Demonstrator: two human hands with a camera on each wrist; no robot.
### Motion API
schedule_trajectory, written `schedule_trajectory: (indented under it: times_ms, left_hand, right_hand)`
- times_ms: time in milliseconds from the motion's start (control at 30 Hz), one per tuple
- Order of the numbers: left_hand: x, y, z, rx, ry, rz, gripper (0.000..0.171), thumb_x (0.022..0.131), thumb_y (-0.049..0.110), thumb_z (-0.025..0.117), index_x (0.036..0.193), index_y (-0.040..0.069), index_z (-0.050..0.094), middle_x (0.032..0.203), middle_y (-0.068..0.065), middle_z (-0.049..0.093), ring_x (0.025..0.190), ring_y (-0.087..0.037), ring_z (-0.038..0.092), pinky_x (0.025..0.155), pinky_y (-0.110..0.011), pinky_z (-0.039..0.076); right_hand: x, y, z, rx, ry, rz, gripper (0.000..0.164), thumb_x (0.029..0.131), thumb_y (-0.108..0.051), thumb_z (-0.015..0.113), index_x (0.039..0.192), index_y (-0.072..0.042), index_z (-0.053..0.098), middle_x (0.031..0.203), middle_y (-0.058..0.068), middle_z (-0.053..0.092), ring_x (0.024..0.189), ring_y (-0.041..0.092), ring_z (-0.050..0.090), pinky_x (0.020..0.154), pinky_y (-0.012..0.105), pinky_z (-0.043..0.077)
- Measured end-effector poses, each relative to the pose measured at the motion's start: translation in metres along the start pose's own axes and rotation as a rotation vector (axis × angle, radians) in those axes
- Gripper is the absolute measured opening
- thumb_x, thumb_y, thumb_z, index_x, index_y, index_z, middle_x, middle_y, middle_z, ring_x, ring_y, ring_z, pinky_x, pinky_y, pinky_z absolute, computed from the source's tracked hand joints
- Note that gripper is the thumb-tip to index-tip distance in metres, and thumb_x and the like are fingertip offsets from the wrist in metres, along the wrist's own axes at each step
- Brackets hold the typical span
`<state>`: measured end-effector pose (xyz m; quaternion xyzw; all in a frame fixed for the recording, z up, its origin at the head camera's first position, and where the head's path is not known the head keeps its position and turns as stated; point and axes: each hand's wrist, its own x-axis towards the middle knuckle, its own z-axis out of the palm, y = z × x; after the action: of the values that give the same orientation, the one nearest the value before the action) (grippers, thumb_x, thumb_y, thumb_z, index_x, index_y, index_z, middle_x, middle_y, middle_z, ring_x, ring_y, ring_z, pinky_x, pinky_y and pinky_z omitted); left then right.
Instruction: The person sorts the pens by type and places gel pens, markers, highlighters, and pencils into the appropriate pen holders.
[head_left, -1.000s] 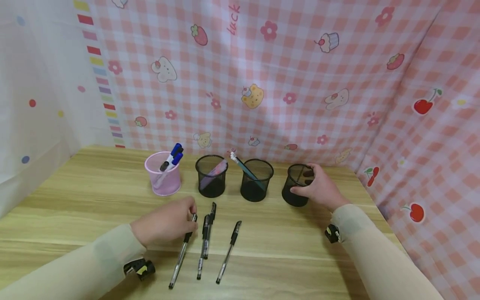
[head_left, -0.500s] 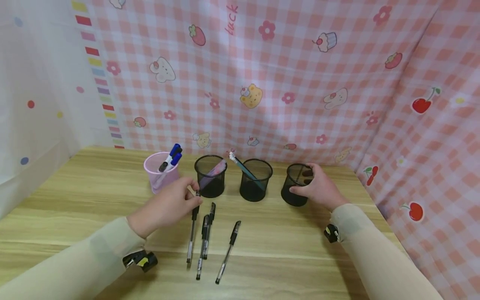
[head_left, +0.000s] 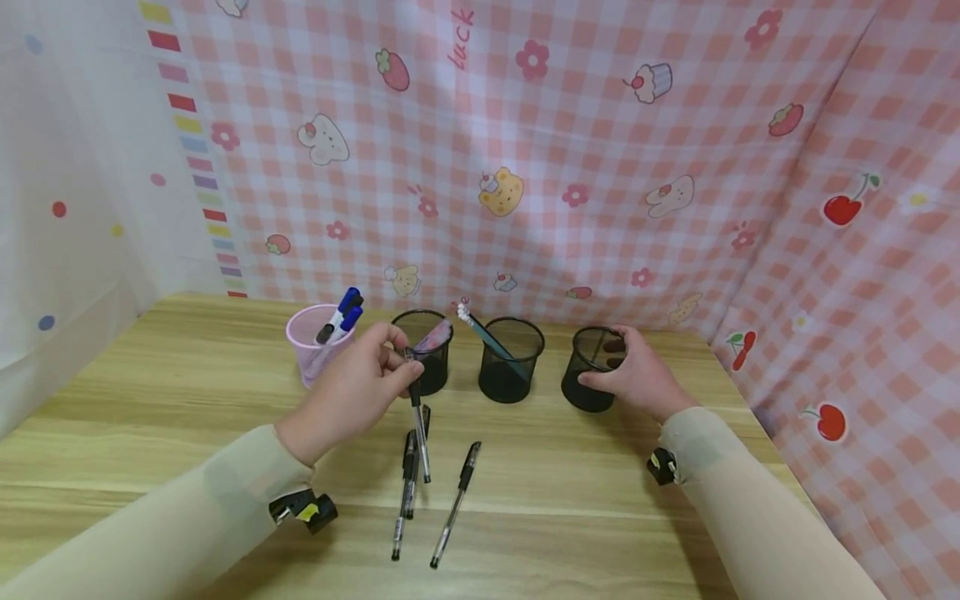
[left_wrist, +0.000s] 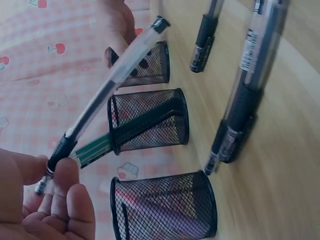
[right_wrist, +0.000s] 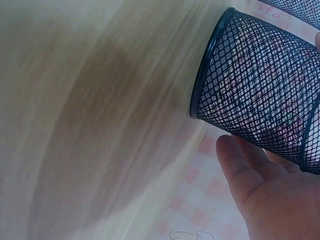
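Observation:
In the head view my left hand (head_left: 348,396) pinches a clear gel pen (head_left: 422,437) with a black grip between thumb and fingertips. The pen hangs tip-down above the table; its shaft also crosses the left wrist view. Behind this hand, a black mesh pen cup (head_left: 432,379) holding a pink-purple item is partly covered. My right hand (head_left: 645,375) holds the rightmost mesh pen cup (head_left: 587,390), thumb in front and fingers at its far side. That cup stands upright on the table. Below the left hand lie several similar pens, one pen (head_left: 457,504) apart from the others.
A pink mesh cup (head_left: 300,354) with blue- and black-capped markers stands at the left. Between the other black cups is a mesh cup (head_left: 506,385) with green pencils (head_left: 487,337). A pink checked cloth (head_left: 450,150) hangs behind the wooden table (head_left: 570,508).
My left hand has lifted the pen off the table and carried it forward and right, toward the black cup with the pink-purple item. The right hand stays at its cup.

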<state>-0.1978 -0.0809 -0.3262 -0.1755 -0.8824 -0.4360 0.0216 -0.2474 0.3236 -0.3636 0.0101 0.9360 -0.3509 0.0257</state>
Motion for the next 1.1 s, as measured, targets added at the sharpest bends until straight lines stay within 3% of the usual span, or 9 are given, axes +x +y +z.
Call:
schedule_trajectory:
  times_ms: [400,600,800,967,1100]
  left_hand:
    - [0.019,0.014,0.016,-0.219,0.091,0.053,0.028,0.105,0.017,0.067,0.125,0.005,0.052,0.089,-0.01,0.074,0.08,-0.031,0.073,0.065,-0.032,0.06]
    - [0.031,0.021,0.028,-0.372,0.14,0.075,0.029,0.104,0.01,0.066,0.125,-0.001,0.049,0.092,-0.017,0.072,0.074,-0.021,0.071,0.071,-0.03,0.063]
    - [0.041,0.03,0.042,-0.508,0.201,0.114,0.029,0.104,0.007,0.064,0.124,-0.001,0.045,0.098,-0.019,0.07,0.074,-0.016,0.07,0.077,-0.039,0.065]
    - [0.048,0.036,0.055,-0.607,0.269,0.135,0.033,0.104,0.005,0.064,0.125,-0.004,0.041,0.104,-0.019,0.068,0.081,-0.032,0.071,0.078,-0.033,0.064]
    - [0.054,0.04,0.066,-0.644,0.307,0.141,0.03,0.103,0.007,0.066,0.121,-0.001,0.042,0.102,-0.018,0.068,0.087,-0.044,0.07,0.078,-0.033,0.065]
  right_hand:
    - [0.0,0.001,0.001,0.003,0.007,-0.005,0.115,0.085,-0.045,0.087,0.166,-0.004,0.016,0.161,0.031,0.039,0.146,0.05,0.041,0.118,0.063,0.038]
    - [0.0,0.001,0.001,0.007,0.019,-0.006,0.116,0.084,-0.046,0.088,0.166,-0.005,0.017,0.16,0.031,0.04,0.146,0.05,0.041,0.119,0.063,0.037]
    - [0.0,0.002,0.001,0.004,0.027,-0.003,0.117,0.083,-0.047,0.088,0.166,-0.005,0.018,0.16,0.03,0.04,0.146,0.048,0.041,0.119,0.063,0.037]
    - [0.0,0.002,0.001,0.006,0.04,-0.019,0.115,0.083,-0.047,0.089,0.165,-0.004,0.02,0.159,0.03,0.042,0.145,0.047,0.043,0.119,0.062,0.038]
    - [0.0,0.002,0.001,-0.001,0.042,-0.023,0.114,0.083,-0.045,0.089,0.164,-0.004,0.021,0.158,0.03,0.043,0.143,0.047,0.045,0.118,0.062,0.038]
